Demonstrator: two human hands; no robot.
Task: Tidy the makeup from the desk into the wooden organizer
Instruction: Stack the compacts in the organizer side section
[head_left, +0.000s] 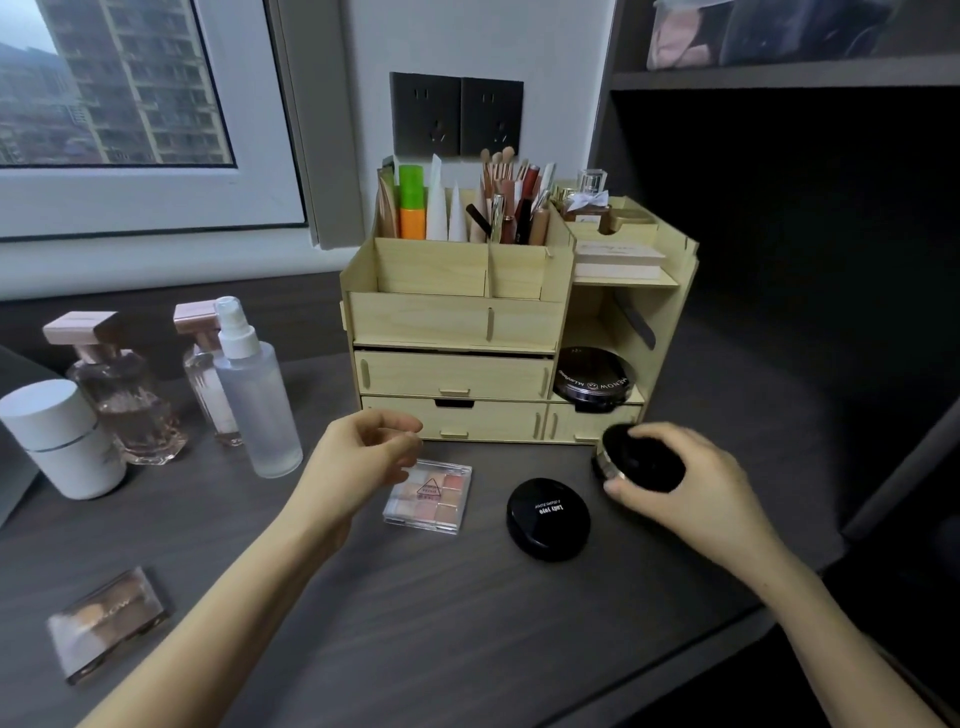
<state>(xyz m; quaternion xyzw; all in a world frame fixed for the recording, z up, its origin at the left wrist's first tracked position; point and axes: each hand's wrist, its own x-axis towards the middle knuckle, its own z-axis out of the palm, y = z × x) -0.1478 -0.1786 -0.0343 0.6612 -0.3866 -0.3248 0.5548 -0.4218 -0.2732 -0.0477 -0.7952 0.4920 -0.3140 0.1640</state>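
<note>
The wooden organizer (457, 322) stands at the back of the dark desk, with brushes and tubes in its top slots and a black compact (592, 382) in its right cubby. My right hand (691, 483) grips a round black jar (636, 457) with a silver rim, tilted, just in front of the organizer's lower right corner. My left hand (358, 457) hovers with loosely curled fingers, holding nothing, above the far left corner of a clear eyeshadow palette (428, 496). Between the hands a flat black compact (548, 519) lies on the desk.
Left of the organizer stand a frosted spray bottle (257, 395), two perfume bottles (124, 400) and a white cylinder (62, 439). Another palette (106, 621) lies near the front left edge. The desk's right edge drops off beside my right forearm.
</note>
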